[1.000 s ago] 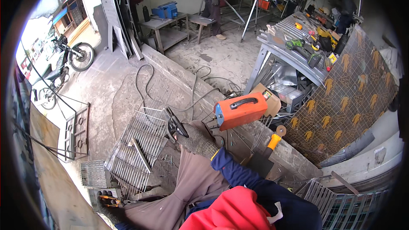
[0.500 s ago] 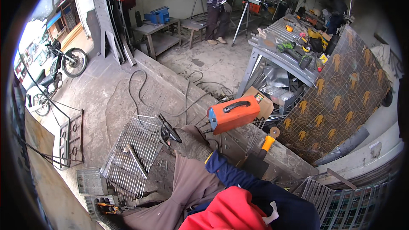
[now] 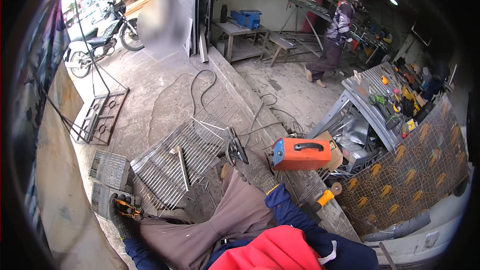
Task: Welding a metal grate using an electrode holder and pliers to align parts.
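My right hand [image 3: 254, 171], in a grey knit glove, is closed round a black clamp-like tool [image 3: 235, 151] with a long jaw, which looks like a welding electrode holder. It is above the right edge of a metal rod grille [image 3: 167, 172] lying on the ground. Across the grille rests a flat metal bar [image 3: 182, 169], and thin rods [image 3: 210, 126] cross its far end. At the lower left, my gloved left hand [image 3: 122, 220] grips orange-handled pliers [image 3: 128, 209] next to the smaller wire mesh panels [image 3: 107, 166].
An orange welding machine [image 3: 302, 154] stands on the concrete ledge right of my hand, near a yellow angle grinder [image 3: 327, 197]. Black cable [image 3: 194, 90] loops over the floor. A tool-laden workbench [image 3: 327, 115] is beyond; a person [image 3: 334, 40] walks behind it. A motorcycle [image 3: 102, 40] stands far left.
The view has swung left, so the scene sits further right. The person at the back has turned and stepped rightward. Both my hands keep their tools; my left forearm now shows.
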Available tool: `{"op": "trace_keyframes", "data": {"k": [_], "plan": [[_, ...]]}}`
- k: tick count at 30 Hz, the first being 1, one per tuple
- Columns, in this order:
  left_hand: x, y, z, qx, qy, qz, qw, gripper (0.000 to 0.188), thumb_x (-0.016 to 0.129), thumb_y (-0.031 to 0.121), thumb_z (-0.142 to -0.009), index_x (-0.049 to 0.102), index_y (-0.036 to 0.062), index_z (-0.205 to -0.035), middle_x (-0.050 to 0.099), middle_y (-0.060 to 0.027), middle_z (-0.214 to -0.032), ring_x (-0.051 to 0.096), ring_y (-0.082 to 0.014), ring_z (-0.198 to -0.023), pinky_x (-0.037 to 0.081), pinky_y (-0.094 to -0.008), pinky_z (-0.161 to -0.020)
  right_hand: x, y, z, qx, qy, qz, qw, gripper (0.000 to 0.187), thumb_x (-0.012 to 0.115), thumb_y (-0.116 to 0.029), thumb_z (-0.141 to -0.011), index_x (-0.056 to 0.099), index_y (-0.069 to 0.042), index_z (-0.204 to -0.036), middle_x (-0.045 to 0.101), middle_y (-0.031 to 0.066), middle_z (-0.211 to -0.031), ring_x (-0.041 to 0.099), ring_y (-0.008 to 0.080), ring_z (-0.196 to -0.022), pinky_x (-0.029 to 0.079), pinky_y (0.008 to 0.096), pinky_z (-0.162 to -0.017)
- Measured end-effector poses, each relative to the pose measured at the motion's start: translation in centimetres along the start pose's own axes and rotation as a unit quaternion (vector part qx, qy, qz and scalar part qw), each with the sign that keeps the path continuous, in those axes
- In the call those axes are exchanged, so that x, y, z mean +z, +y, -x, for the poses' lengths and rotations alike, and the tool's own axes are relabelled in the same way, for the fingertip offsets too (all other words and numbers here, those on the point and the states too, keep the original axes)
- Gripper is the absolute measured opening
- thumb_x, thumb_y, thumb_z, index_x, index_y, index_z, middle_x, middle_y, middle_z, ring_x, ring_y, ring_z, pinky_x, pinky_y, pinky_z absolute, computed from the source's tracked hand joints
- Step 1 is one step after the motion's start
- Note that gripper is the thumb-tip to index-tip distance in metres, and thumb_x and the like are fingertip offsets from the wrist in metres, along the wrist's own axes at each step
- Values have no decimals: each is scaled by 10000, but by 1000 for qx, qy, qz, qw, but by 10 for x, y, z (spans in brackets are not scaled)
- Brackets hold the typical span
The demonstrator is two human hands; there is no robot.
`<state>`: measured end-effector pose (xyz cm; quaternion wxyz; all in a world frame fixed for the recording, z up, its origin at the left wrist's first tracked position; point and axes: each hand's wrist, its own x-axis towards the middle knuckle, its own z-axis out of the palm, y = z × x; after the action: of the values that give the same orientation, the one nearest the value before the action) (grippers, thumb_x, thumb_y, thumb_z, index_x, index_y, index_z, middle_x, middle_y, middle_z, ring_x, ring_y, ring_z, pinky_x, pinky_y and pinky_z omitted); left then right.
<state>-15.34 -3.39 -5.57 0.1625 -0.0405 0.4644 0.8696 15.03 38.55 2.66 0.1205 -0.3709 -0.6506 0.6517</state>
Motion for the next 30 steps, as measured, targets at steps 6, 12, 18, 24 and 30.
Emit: {"op": "trace_keyframes", "data": {"k": [6, 12, 18, 24, 30], "plan": [[41, 30, 52, 24, 11, 50, 998, 370, 651, 332, -944, 564, 109, -1227, 636, -115, -1088, 631, -216, -870, 578, -377, -765, 25, -14, 12, -44, 10, 34, 998, 155, 621, -145, -945, 557, -108, -1082, 539, -15, -684, 497, 83, -482, 398, 250, -413], [48, 24, 44, 39, -2, -13, 999, 326, 576, 288, -953, 533, 97, -1214, 653, -138, -984, 640, -256, -732, 568, -374, -616, 21, -21, 25, -39, 24, 33, 998, 188, 617, -160, -953, 570, -90, -1122, 567, 8, -683, 529, 97, -468, 416, 261, -393], [70, 12, 34, -5, -26, 20, 999, 311, 608, 315, -956, 572, 106, -1183, 662, -113, -976, 638, -215, -729, 552, -349, -622, 6, -24, 19, -11, 46, 55, 997, 206, 598, -174, -966, 580, -89, -1153, 573, 5, -689, 532, 88, -477, 412, 259, -394], [-65, 14, -8, 17, -85, -49, 995, 485, 478, 346, -1028, 452, 144, -1469, 527, -92, -1416, 540, -252, -1249, 453, -435, -1036, 29, 52, -50, -420, 139, 224, 868, 354, 681, -213, -921, 553, -98, -1230, 586, 34, -717, 524, 127, -537, 466, 322, -507], [-6, 1, -11, 29, -137, -129, 982, 479, 471, 327, -1029, 454, 132, -1467, 527, -95, -1416, 549, -254, -1240, 459, -420, -1030, -1, 4, 14, -141, 60, 66, 986, 245, 642, -214, -935, 560, -103, -1137, 560, 10, -695, 510, 101, -541, 441, 306, -500]]}}
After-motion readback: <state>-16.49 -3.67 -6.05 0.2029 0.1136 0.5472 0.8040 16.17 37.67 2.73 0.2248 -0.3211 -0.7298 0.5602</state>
